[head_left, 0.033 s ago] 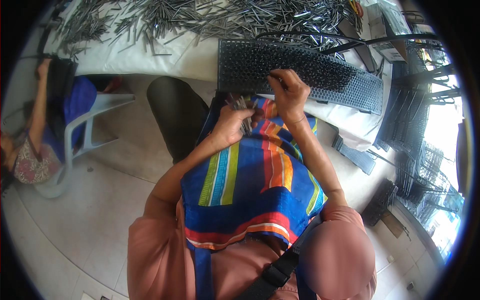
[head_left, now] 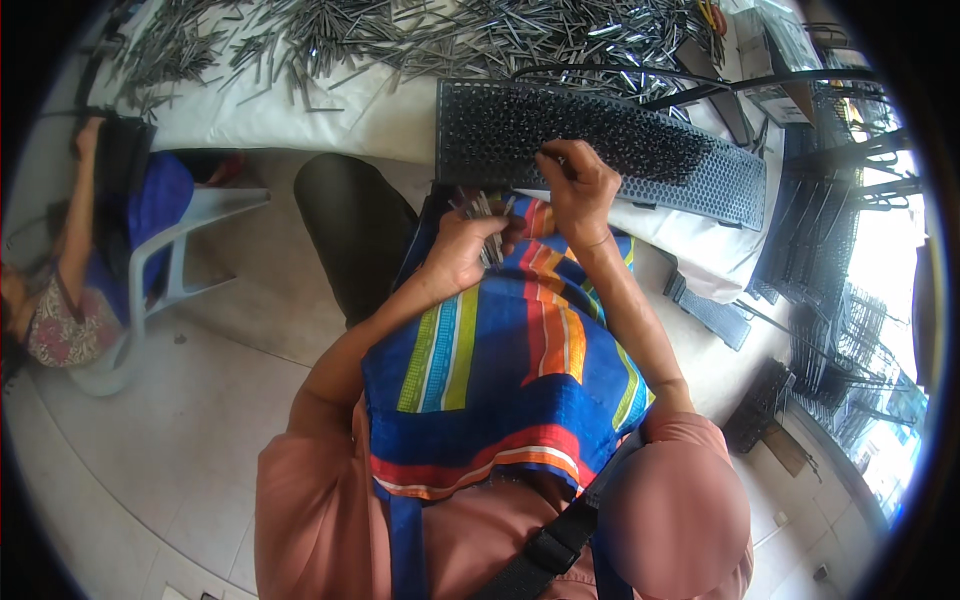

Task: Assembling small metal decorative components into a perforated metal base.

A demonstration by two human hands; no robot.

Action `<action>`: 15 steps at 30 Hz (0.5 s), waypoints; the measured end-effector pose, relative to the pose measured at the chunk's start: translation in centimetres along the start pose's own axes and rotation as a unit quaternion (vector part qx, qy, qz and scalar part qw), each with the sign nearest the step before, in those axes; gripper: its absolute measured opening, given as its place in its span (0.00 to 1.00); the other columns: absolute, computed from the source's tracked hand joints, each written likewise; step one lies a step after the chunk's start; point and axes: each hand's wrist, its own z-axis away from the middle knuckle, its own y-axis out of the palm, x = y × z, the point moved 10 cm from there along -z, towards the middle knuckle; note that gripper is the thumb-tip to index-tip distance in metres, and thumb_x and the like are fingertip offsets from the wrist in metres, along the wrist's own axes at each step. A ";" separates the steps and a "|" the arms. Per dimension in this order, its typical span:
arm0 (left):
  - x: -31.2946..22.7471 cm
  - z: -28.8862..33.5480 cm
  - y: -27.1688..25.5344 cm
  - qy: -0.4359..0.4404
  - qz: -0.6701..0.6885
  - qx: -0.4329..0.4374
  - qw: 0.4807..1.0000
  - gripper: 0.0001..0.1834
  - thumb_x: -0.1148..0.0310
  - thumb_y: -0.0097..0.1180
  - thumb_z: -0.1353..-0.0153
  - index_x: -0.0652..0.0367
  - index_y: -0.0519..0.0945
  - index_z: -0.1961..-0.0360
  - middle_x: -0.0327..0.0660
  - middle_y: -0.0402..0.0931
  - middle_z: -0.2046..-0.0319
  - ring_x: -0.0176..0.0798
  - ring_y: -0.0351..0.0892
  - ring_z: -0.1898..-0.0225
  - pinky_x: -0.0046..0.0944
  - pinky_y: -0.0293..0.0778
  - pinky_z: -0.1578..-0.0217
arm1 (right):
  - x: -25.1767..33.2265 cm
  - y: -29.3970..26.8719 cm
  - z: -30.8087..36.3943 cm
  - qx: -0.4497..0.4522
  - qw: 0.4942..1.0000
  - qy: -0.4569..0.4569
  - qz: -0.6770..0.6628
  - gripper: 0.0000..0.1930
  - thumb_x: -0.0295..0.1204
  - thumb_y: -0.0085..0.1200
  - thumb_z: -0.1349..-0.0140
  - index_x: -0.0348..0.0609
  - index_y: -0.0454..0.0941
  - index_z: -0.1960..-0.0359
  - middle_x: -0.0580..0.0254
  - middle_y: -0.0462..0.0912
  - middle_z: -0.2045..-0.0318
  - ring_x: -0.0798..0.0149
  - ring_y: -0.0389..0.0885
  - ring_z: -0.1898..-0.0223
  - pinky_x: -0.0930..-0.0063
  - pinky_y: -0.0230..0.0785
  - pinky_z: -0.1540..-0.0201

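A bundle of thin metal strips [head_left: 487, 228] is gripped in my left hand [head_left: 464, 246], above the striped cloth on my lap. My right hand [head_left: 583, 190] is pinched closed over the front edge of a long, dark perforated tray [head_left: 728, 172]. Whatever sits between those fingertips, if anything, is too small to make out. Small dark pieces fill many of the tray's holes across its left and middle parts. At its right end and along its left edge, bare holes show.
Many loose metal strips [head_left: 340, 40] lie heaped on the white-covered table [head_left: 290, 120] behind the tray. Black rods [head_left: 760, 78] cross the tray's far side. Dark racks [head_left: 850, 290] stand at the right. Another person's arm [head_left: 78, 200] and a pale plastic chair [head_left: 205, 205] are at the left.
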 end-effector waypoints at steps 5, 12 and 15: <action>-0.6 0.2 0.2 0.015 0.037 -0.029 0.999 0.10 0.76 0.52 0.39 0.57 0.76 0.56 0.47 0.81 0.64 0.40 0.81 0.67 0.40 0.77 0.71 | -0.7 0.4 0.9 0.026 1.000 0.008 -0.003 0.05 0.22 0.60 0.48 0.42 0.81 0.68 0.57 0.80 0.72 0.57 0.81 0.74 0.70 0.71 0.73; -0.7 -0.4 1.2 0.008 0.110 0.032 0.993 0.09 0.75 0.53 0.39 0.59 0.76 0.57 0.44 0.81 0.66 0.39 0.82 0.68 0.38 0.76 0.72 | 0.9 1.3 1.6 0.095 0.995 -0.007 0.018 0.07 0.25 0.61 0.49 0.41 0.81 0.67 0.60 0.80 0.70 0.63 0.79 0.76 0.73 0.71 0.74; -0.5 -0.3 2.0 -0.003 0.102 0.037 0.994 0.10 0.74 0.53 0.38 0.57 0.76 0.55 0.44 0.80 0.64 0.40 0.81 0.65 0.39 0.78 0.69 | -1.9 2.5 3.3 0.168 0.977 0.110 -0.065 0.08 0.24 0.61 0.48 0.39 0.80 0.66 0.63 0.79 0.73 0.70 0.76 0.78 0.76 0.69 0.75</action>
